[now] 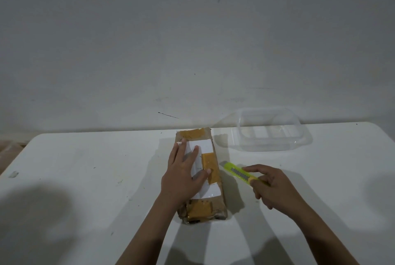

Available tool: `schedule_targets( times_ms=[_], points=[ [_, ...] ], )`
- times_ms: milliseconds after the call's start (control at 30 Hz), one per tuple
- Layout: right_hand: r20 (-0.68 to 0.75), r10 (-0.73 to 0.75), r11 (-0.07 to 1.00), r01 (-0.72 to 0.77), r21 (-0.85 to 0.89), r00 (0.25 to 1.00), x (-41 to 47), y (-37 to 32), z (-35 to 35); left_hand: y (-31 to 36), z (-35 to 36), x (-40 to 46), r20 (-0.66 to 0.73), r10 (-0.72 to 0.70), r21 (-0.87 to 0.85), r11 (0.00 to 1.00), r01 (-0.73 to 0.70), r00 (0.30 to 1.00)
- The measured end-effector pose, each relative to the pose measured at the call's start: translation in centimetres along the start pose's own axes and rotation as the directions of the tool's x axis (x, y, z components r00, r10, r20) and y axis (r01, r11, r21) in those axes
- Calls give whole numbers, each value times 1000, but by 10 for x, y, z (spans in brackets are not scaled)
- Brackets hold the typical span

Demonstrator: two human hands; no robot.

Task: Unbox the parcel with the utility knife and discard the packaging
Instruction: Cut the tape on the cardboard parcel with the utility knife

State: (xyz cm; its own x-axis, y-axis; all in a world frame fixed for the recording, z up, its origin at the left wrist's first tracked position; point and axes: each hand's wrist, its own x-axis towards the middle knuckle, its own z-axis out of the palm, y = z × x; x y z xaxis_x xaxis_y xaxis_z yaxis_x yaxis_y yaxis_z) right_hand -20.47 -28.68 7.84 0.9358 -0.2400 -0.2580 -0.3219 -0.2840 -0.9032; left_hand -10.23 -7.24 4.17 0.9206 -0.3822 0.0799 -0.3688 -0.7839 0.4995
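Observation:
A long brown cardboard parcel [215, 181] lies lengthwise in the middle of the white table [89, 179]. It carries a white label and patches of yellow-brown tape. My left hand [183, 177] lies flat on the label with straight, spread fingers, pressing the parcel down. Just right of the parcel is a yellow-green utility knife [237, 171], its tip pointing toward the far left. My right hand [271, 185] grips the knife's rear end, with the forefinger stretched along the top of the handle. No bare blade can be made out.
A clear plastic container [272, 129] stands at the far right of the table, against the grey wall [192, 40]. The table's left edge curves away at the left, with brown floor beyond it.

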Motion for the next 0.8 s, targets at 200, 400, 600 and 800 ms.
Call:
schedule_targets(
  times_ms=[200, 400, 600, 800],
  points=[
    [32, 42, 999, -42, -14, 999, 0, 0, 6, 8, 4, -4, -18, -40, -6, 999, 40, 999],
    [74, 53, 998, -51, -28, 996, -7, -7, 6, 10, 2, -6, -37, -72, 6, 997, 72, 997],
    [124, 71, 995, -60, -85, 990, -15, -13, 3, 11, 0, -6, -17, -83, 20, 996, 83, 996],
    [131, 74, 993, -60, -106, 989, -25, -13, -2, 13, -1, -6, -10, -91, 22, 996, 92, 996]
  ],
)
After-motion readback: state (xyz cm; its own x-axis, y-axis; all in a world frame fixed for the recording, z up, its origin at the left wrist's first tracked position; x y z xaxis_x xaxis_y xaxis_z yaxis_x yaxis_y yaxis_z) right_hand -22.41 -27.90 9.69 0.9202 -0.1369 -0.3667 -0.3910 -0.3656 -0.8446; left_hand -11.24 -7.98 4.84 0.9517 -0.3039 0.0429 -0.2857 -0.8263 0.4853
